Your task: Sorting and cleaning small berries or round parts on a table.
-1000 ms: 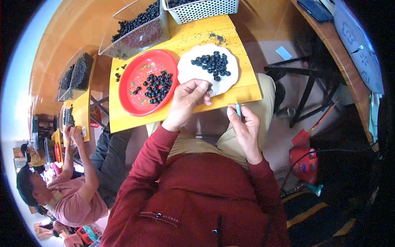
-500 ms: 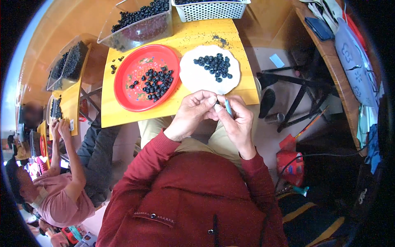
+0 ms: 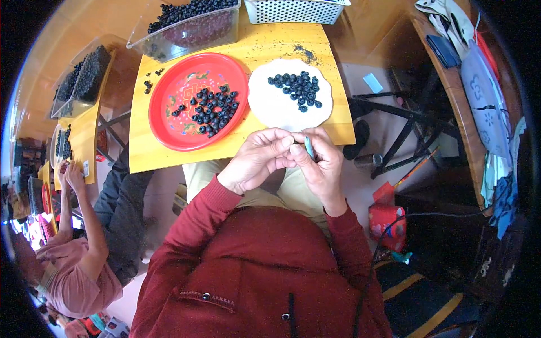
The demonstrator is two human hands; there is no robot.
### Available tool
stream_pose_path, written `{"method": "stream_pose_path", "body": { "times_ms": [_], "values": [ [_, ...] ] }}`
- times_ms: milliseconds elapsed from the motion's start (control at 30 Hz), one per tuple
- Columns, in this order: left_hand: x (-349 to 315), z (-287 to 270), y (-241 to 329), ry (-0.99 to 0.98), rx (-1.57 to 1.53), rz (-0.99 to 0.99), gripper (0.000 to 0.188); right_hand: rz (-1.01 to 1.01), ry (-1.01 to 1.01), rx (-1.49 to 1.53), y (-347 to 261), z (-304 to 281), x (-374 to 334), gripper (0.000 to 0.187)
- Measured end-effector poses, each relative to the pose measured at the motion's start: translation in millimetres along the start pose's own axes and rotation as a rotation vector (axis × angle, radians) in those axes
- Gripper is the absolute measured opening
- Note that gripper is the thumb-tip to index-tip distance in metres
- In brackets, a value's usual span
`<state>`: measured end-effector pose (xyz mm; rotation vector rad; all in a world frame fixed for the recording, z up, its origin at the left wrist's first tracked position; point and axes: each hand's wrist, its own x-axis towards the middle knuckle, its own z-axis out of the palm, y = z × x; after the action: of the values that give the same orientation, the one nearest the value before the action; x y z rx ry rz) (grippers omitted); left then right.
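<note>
Both my hands meet just off the near edge of the yellow table, in front of the white plate. My left hand (image 3: 261,155) is closed in a pinch, its fingertips around a small dark ball that is now mostly hidden. My right hand (image 3: 320,166) is closed too, gripping a slim tool with a light blue handle (image 3: 309,147); its working end is hidden between the fingertips. The scalloped white plate (image 3: 270,115) carries dark blue-black, blueberry-like balls (image 3: 303,89). To its left, a round red tray (image 3: 169,132) holds more dark balls (image 3: 214,115).
Behind the tray stands a clear plastic bin (image 3: 214,45) of dark balls, beside a white perforated basket (image 3: 293,12). Dark crumbs (image 3: 305,53) and a few loose balls (image 3: 147,84) lie on the yellow table (image 3: 174,159). At left, a co-worker (image 3: 81,265) handles something at another table.
My view has shifted slightly. The dark ball, visible between my fingertips before, is now mostly covered. The blue handle has tilted a little, and both hands remain together.
</note>
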<state>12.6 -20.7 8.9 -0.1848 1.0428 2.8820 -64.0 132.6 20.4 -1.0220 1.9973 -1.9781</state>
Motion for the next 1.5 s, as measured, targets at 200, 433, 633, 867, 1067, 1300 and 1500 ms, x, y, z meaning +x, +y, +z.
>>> {"method": "stream_pose_path", "body": {
  "times_ms": [200,433,633,867,1067,1300,1500],
  "values": [
    [1.7,1.7,1.4,-0.043,-0.099,0.058,0.022,0.032,0.02,0.046,0.2,5.3,2.9,0.023],
    [-0.5,-4.4,-0.3,-0.006,-0.164,0.042,0.019,0.116,-0.009,0.047,-7.1,7.4,4.5,0.017],
    [-0.3,-15.2,-2.4,-0.024,-0.194,0.021,0.016,0.216,-0.017,0.18,1.0,7.6,5.0,0.013],
    [-4.5,-17.8,-3.0,0.006,-0.243,0.042,0.017,0.329,-0.03,0.251,-1.7,10.9,6.6,0.013],
    [-5.3,-15.2,-3.8,0.081,-0.263,0.044,0.015,0.306,0.0,0.298,-2.8,15.9,5.0,0.015],
    [-6.4,-11.2,-8.4,0.114,-0.233,0.045,0.015,0.309,-0.037,0.275,-1.6,9.4,3.6,0.015],
    [-2.8,-4.1,-12.5,0.125,-0.241,0.055,0.017,0.142,-0.016,0.034,0.0,2.5,0.7,0.021]
  ]
}}
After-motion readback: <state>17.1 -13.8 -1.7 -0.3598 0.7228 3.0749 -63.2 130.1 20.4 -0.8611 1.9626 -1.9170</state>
